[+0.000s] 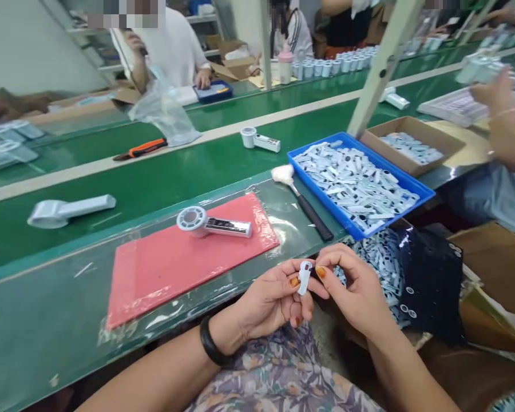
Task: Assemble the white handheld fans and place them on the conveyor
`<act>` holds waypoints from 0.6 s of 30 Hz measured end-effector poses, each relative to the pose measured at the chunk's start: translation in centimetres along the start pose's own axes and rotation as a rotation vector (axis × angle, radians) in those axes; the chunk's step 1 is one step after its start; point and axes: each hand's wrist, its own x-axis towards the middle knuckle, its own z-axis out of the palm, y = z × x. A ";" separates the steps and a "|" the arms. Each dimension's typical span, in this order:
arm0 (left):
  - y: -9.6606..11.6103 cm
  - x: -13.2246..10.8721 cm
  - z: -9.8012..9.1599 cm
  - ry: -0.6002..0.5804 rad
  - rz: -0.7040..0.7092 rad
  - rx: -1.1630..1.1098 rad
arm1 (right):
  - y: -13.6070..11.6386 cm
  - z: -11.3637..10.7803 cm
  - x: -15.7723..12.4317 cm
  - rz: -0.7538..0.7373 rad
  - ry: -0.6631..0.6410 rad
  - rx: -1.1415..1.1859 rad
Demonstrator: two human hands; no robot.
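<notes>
Both hands pinch one small white part (304, 278) at near centre, just off the bench edge. The left hand (268, 300) is closed on its lower end with thumb and forefinger, and the right hand (358, 292) nips its top. It looks like light, stiff, smooth plastic that is easily dropped, so it is best gripped by its side edges.

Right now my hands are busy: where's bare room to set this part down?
Pink mat is bare in front of the white device; so is the green bench left of it. Crowded: blue tray, and parts bag by your right hand.
</notes>
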 end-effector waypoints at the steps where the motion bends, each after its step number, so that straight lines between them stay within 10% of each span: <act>1: 0.2 -0.6 -0.4 0.001 0.027 -0.005 | -0.3 0.7 0.4 -0.006 -0.014 -0.011; 18: 2.7 -4.9 -1.8 -0.035 0.105 0.026 | -4.2 5.1 1.2 -0.023 -0.110 -0.196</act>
